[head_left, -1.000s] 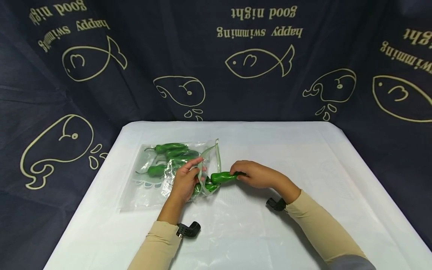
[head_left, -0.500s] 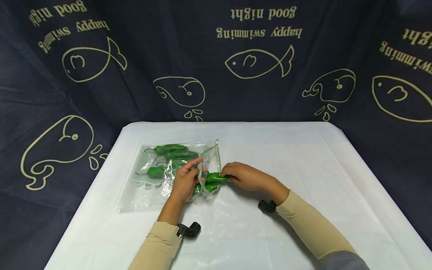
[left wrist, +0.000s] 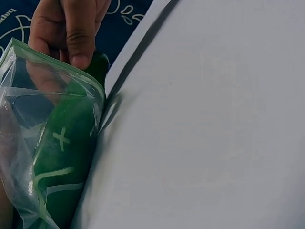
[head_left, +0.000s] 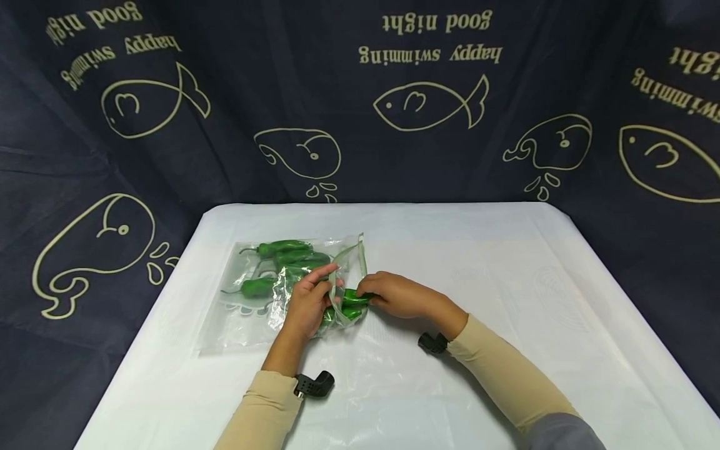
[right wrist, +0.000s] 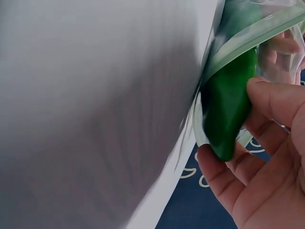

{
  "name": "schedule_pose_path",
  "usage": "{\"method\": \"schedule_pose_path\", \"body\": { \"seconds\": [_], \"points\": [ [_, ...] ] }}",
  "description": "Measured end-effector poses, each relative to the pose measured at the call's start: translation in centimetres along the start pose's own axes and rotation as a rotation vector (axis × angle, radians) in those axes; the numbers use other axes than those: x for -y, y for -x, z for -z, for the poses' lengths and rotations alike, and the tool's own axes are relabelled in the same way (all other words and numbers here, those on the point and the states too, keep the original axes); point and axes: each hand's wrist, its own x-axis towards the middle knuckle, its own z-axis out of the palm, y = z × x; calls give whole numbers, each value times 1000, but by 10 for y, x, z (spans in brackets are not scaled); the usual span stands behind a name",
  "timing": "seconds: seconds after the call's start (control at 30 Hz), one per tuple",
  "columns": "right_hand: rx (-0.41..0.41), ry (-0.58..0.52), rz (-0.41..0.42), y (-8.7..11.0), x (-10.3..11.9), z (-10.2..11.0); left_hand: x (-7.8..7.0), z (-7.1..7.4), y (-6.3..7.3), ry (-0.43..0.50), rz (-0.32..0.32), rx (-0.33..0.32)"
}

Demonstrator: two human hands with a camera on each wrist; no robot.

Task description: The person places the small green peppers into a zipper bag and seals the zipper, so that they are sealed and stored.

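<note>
A clear plastic zip bag [head_left: 225,331] with a pale green rim lies at the left of the table, several green peppers [head_left: 285,247] inside. My left hand [head_left: 305,306] holds its mouth, thumb and fingers on the rim. At that mouth my right hand [head_left: 402,295] grips a green pepper [head_left: 354,297] by its outer end. Most of this pepper is inside the bag, beside another one [head_left: 352,311] lower in the opening. In the right wrist view, thumb and fingers surround a pepper [right wrist: 228,100] poking out past the rim. The left wrist view shows the bag's film [left wrist: 24,95] over a pepper.
A white cloth covers the table [head_left: 478,262], its far edge in front of a dark blue curtain [head_left: 360,169] with fish and whale drawings. A black wrist camera [head_left: 316,384] sits on the left forearm and another [head_left: 433,343] on the right.
My right hand has moved left, pushing the gripped pepper from outside the rim into the bag's mouth. The left hand has stayed in place on the bag.
</note>
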Motion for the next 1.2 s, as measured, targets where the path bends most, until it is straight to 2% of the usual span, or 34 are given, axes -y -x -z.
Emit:
{"method": "schedule_pose_path", "body": {
  "seconds": [0.43,0.63,0.93,1.2],
  "points": [
    [25,27,17,3,-2,4,0,0,0,-11,6,-8],
    [36,33,-11,2,-2,3,1,0,0,-2,6,-21],
    [1,7,-34,-1,1,2,1,1,0,-2,14,-21],
    [10,28,-37,-5,2,0,-1,0,0,4,18,-22]
  ]
}}
